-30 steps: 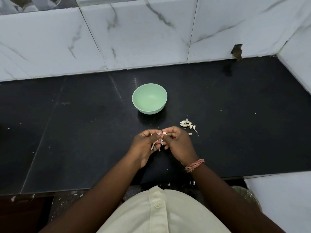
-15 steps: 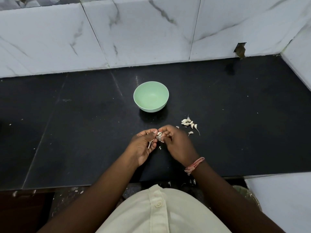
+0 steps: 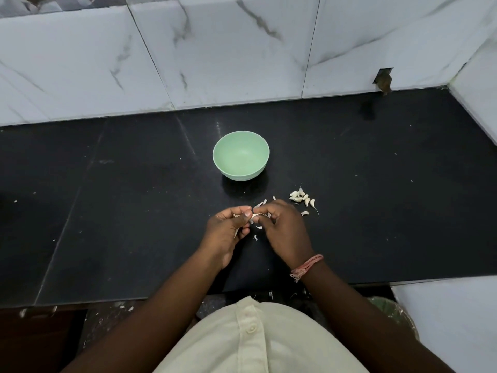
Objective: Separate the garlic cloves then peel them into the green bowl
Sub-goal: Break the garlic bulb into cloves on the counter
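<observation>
Peeling is underway: a garlic clove (image 3: 256, 215), just in front of the green bowl (image 3: 241, 155), is pinched by left hand (image 3: 228, 228) and right hand (image 3: 282, 227). Light, slippery; papery skin tears easily, so it should be gripped at the tips.

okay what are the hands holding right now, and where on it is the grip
Both hands pinch one small garlic piece between them: the left hand grips its left end, the right hand its right end. Whether it is clove or just skin cannot be told.

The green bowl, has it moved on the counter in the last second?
No. The green bowl sits at the same spot beside the counter seam, and the garlic clove pile lies equally near; only the camera shifted.
</observation>
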`<state>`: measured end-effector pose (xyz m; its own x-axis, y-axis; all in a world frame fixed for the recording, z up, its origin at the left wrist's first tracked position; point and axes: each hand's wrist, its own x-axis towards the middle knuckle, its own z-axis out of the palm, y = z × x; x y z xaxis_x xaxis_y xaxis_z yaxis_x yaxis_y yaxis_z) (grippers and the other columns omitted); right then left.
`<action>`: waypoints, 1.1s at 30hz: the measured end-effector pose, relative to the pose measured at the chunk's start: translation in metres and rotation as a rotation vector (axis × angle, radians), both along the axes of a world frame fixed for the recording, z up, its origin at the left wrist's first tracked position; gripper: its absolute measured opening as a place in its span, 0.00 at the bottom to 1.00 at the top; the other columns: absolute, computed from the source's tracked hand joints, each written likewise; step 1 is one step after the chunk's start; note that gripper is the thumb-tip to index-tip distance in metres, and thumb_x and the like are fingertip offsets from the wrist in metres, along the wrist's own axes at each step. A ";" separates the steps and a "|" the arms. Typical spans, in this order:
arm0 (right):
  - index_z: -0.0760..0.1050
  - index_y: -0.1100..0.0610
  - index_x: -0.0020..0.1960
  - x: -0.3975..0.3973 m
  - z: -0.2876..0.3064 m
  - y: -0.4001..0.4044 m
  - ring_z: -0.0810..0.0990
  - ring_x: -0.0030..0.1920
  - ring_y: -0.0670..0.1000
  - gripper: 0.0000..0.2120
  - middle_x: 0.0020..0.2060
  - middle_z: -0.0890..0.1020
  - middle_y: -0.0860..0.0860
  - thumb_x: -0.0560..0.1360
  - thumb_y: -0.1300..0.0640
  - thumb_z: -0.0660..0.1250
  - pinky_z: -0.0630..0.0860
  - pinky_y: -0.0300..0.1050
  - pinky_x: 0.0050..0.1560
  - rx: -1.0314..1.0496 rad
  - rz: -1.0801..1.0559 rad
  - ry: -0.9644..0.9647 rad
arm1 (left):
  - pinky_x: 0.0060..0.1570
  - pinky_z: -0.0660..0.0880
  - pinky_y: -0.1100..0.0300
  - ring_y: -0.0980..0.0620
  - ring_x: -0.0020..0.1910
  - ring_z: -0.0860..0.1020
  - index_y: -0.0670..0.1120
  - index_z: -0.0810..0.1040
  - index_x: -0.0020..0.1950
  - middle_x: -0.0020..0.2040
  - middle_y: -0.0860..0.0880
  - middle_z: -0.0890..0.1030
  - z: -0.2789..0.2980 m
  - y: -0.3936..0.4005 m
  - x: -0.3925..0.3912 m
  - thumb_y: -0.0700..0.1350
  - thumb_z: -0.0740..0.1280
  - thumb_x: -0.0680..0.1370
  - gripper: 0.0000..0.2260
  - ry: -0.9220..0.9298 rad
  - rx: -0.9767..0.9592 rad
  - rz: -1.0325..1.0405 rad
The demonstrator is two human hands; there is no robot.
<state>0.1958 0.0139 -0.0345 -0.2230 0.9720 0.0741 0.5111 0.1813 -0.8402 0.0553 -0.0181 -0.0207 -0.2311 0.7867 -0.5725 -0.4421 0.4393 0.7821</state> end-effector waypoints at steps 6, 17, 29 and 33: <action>0.85 0.51 0.43 0.011 -0.003 0.003 0.81 0.44 0.42 0.05 0.41 0.85 0.44 0.76 0.59 0.74 0.75 0.40 0.50 -0.176 -0.227 0.142 | 0.37 0.77 0.67 0.56 0.35 0.76 0.42 0.82 0.50 0.38 0.49 0.81 -0.001 0.004 0.002 0.37 0.69 0.79 0.03 -0.054 -0.031 0.103; 0.84 0.58 0.51 0.050 -0.007 0.026 0.82 0.47 0.49 0.06 0.45 0.85 0.50 0.76 0.63 0.70 0.74 0.39 0.48 -0.219 -0.628 0.097 | 0.50 0.82 0.60 0.47 0.51 0.80 0.38 0.80 0.58 0.53 0.40 0.80 -0.002 0.005 0.005 0.27 0.54 0.81 0.16 -0.182 -0.025 0.087; 0.84 0.56 0.48 -0.006 0.009 -0.004 0.84 0.41 0.44 0.02 0.40 0.86 0.49 0.75 0.60 0.75 0.79 0.37 0.45 -0.248 -0.111 0.355 | 0.61 0.79 0.51 0.50 0.51 0.83 0.40 0.80 0.63 0.51 0.44 0.85 0.004 -0.004 0.007 0.29 0.63 0.80 0.15 -0.194 0.039 0.084; 0.84 0.59 0.47 -0.007 0.011 -0.003 0.83 0.37 0.46 0.03 0.37 0.86 0.52 0.74 0.65 0.75 0.79 0.40 0.38 -0.383 -0.096 0.519 | 0.51 0.83 0.59 0.52 0.45 0.85 0.39 0.80 0.61 0.44 0.45 0.86 0.006 -0.006 0.006 0.27 0.60 0.80 0.16 -0.209 0.063 0.085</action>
<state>0.1883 0.0107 -0.0236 -0.1624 0.9649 -0.2065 0.0203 -0.2060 -0.9783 0.0610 -0.0239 -0.0149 -0.1795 0.8051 -0.5653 -0.6306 0.3468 0.6943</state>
